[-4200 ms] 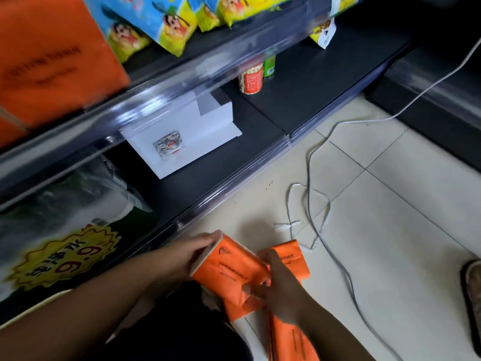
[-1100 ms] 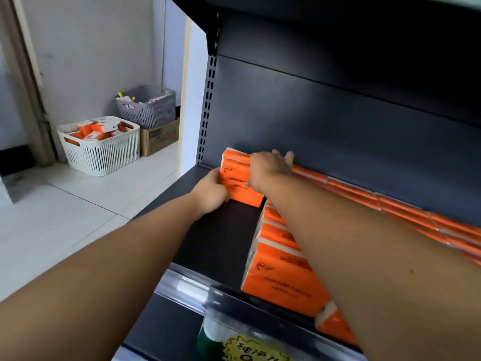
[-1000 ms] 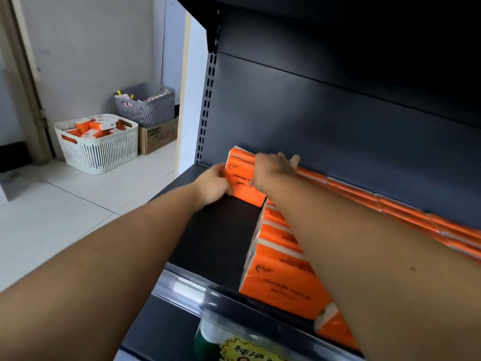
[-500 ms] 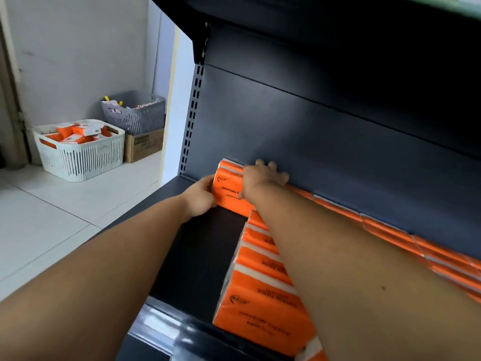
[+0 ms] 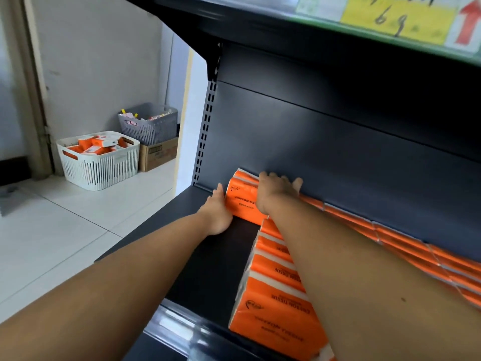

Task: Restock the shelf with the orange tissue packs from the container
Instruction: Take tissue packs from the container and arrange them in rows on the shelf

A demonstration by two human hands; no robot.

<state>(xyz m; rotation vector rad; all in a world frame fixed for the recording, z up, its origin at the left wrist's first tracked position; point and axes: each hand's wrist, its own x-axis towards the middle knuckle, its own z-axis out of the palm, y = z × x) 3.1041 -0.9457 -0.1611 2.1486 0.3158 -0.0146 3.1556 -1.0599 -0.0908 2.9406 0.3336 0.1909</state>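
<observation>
Orange tissue pack (image 5: 240, 201) sits at the back-left of the dark shelf (image 5: 208, 259), against the back panel. Left hand (image 5: 217, 214) pressed flat on its left end, grip open, nothing enclosed. Right hand (image 5: 276, 190) draped over the top, fingers splayed to the panel, grip open too. More orange packs (image 5: 270, 295) run in a row toward the shelf front, others along the back. White basket (image 5: 100, 162) on the floor holds orange-and-white packs; grey basket (image 5: 149, 123) on a cardboard box (image 5: 158, 155) holds mixed small items. Versus 0.5 s ago: hands and pack unchanged, only the camera shifted.
</observation>
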